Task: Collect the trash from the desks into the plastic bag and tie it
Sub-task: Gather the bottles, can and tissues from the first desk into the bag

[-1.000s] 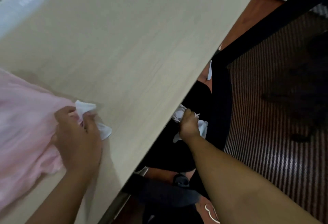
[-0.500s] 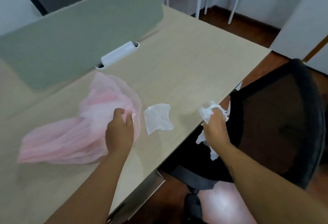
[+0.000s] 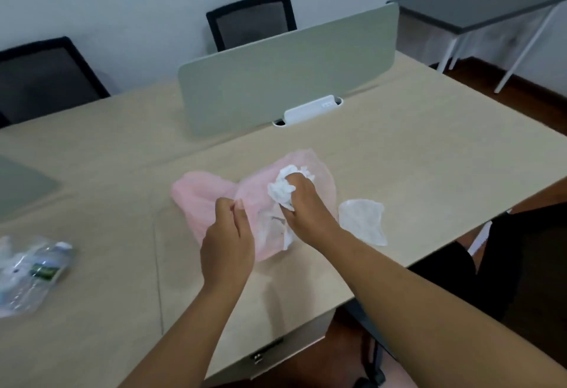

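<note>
1. My left hand (image 3: 227, 243): pinching the near edge of the pink plastic bag (image 3: 208, 194), which lies mid-tabletop (image 3: 429, 157).
2. My right hand (image 3: 303, 203): grasping a crumpled tissue wad (image 3: 280, 188) over the bag.
3. Flat tissue (image 3: 363, 222): on the tabletop, just right of the bag.
4. Crushed plastic bottle (image 3: 33, 268): far left, well apart.

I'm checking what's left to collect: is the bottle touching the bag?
Apart. The head view shows the bottle lying far left on the desk, with a wide stretch of bare desk between it and the pink bag.
</note>
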